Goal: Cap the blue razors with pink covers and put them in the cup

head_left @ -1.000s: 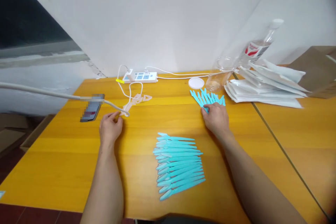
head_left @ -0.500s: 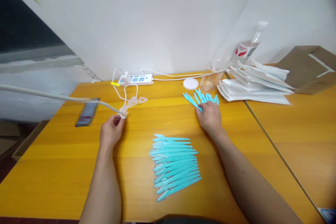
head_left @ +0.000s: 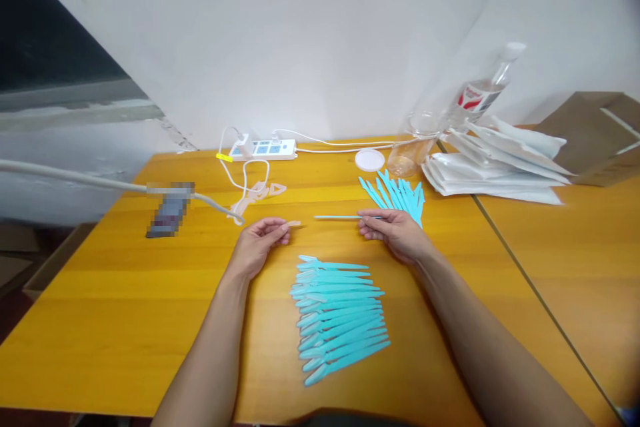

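Note:
My left hand point(head_left: 263, 240) pinches a small translucent plastic cap point(head_left: 293, 223), its end pointing right. My right hand point(head_left: 393, 230) holds a slim teal eyebrow razor point(head_left: 337, 217) level, edge-on to me, its tip towards the cap; a gap separates the two. Below both hands, several teal eyebrow razors point(head_left: 345, 317) lie side by side in a column, their left ends covered by clear caps. Just behind my right hand is a fanned pile of teal eyebrow razors point(head_left: 395, 193). Several loose translucent caps point(head_left: 257, 191) lie beyond my left hand, among the white cable.
A white cable point(head_left: 75, 177) crosses from the left past a blurred phone point(head_left: 170, 210). Along the wall are a power strip point(head_left: 270, 149), a round white lid point(head_left: 370, 160), a clear jar point(head_left: 410, 153) and a bottle point(head_left: 480, 97). White packets point(head_left: 490, 173) and a cardboard box point(head_left: 590, 137) stand right.
My left hand has moved right from the loose caps with one cap in it. My right hand has lifted an eyebrow razor off the pile and come nearer. The view has shifted slightly.

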Tool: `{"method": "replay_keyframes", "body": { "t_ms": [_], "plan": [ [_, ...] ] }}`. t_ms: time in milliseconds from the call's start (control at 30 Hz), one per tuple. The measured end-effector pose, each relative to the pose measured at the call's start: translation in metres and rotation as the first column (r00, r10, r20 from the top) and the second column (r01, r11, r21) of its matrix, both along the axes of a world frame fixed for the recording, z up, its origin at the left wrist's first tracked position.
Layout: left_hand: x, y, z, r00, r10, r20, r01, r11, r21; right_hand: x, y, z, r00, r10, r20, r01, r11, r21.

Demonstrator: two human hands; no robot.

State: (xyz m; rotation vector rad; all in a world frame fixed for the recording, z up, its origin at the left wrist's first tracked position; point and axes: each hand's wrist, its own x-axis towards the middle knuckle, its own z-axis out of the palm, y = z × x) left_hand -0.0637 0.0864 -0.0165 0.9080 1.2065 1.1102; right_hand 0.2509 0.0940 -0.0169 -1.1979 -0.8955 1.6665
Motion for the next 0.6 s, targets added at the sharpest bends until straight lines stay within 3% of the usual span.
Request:
{"method": "replay_keyframes", "body": {
  "t_ms": [100,200,400,600],
  "plan": [
    [-0.002,0.000,0.000,0.999,0.018,0.028,-0.017,0.999,-0.037,0.001,0.001,-0.006,1.000,0.011,0.029,-0.012,0.999,0.037],
    [-0.002,0.000,-0.001,0.999,0.033,0.037,-0.030,0.998,-0.062,0.004,0.000,-0.005,0.988,0.104,0.117,-0.115,0.988,0.099],
    [-0.006,-0.001,-0.005,0.996,-0.012,-0.093,0.013,1.000,0.005,0.009,-0.004,0.006,0.904,0.394,0.164,-0.411,0.907,0.088],
    [-0.006,-0.003,-0.003,0.981,-0.066,-0.185,0.075,0.996,0.044,0.011,-0.004,0.005,0.835,0.483,0.265,-0.520,0.849,0.093]
  ]
}}
